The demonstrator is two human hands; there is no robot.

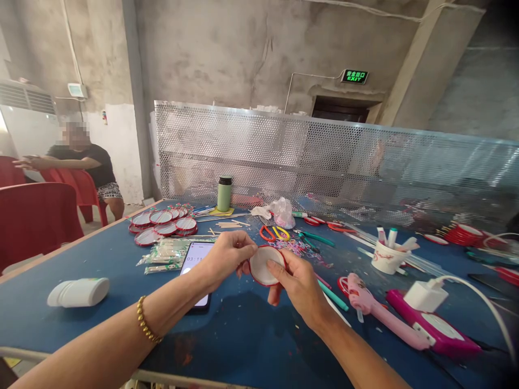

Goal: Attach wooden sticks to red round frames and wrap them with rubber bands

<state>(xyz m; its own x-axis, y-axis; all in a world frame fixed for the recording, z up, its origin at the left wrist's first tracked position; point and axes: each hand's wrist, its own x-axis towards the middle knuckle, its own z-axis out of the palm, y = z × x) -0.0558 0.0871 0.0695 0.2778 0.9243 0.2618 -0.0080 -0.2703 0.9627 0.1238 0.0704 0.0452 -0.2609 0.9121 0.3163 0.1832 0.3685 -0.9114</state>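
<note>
My right hand (298, 275) grips a small round white disc with a red rim (263, 267), its thumb lying across the pale face. At the disc's upper left edge is my left hand (231, 254), thumb and forefinger pinched together. Whatever those fingertips hold is hidden. The disc is held above the blue table, tilted toward me. Beneath my left wrist lies a phone (197, 265) with a timer on its screen. Beyond my hands are red and yellow-handled scissors (275, 233), teal-handled pliers (314, 237) and a scatter of small coloured pieces (290, 247).
Red-rimmed discs (162, 224) are piled at the left, near wrapped packets (168, 253). A white bottle (79, 292) lies closer. On the right are a pink glue gun (381, 313), a magenta power strip (440, 329) and a pen cup (387, 258). A person (85, 162) sits beyond the table.
</note>
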